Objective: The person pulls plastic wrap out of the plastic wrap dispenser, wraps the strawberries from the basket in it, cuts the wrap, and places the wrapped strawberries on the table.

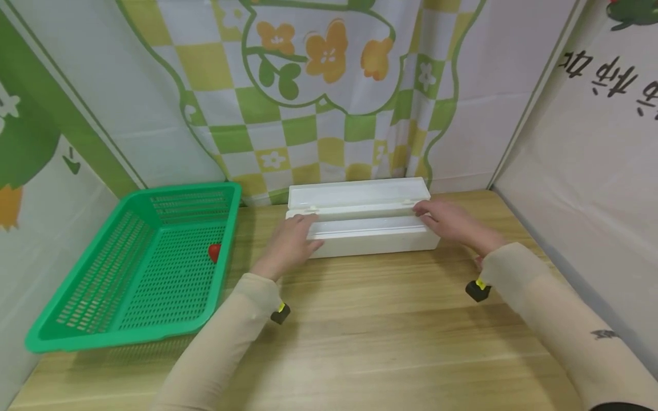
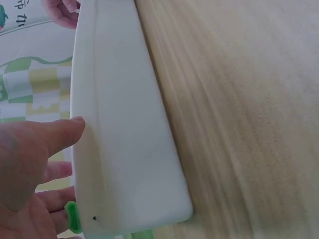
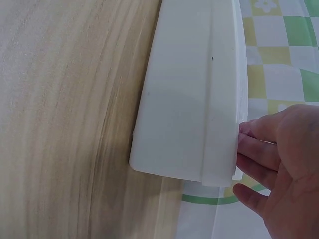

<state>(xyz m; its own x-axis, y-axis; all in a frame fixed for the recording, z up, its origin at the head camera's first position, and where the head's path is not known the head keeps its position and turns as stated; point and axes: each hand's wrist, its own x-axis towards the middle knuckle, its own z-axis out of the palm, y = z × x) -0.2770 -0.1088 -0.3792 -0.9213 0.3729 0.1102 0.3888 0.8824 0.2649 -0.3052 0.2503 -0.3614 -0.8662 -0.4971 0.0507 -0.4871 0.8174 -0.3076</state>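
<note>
A long white plastic box (image 1: 372, 244) lies crosswise on the table, its hinged lid (image 1: 360, 194) tipped back toward the curtain. At the box's left end is my left hand (image 1: 290, 242). Its thumb lies against the box's upper edge in the left wrist view, with the other fingers spread beyond the rim. A small green piece (image 2: 73, 217) shows beside those fingers; what it belongs to is unclear. My right hand (image 1: 454, 222) is at the right end, fingertips (image 3: 244, 127) touching the rim, thumb apart from it. The box's inside is mostly hidden.
To the left stands a green perforated basket (image 1: 226, 268), with a small red thing (image 1: 214, 252) visible at its right side. A checkered curtain (image 1: 298, 131) hangs right behind the box. Pale walls flank the wooden table (image 1: 390, 331).
</note>
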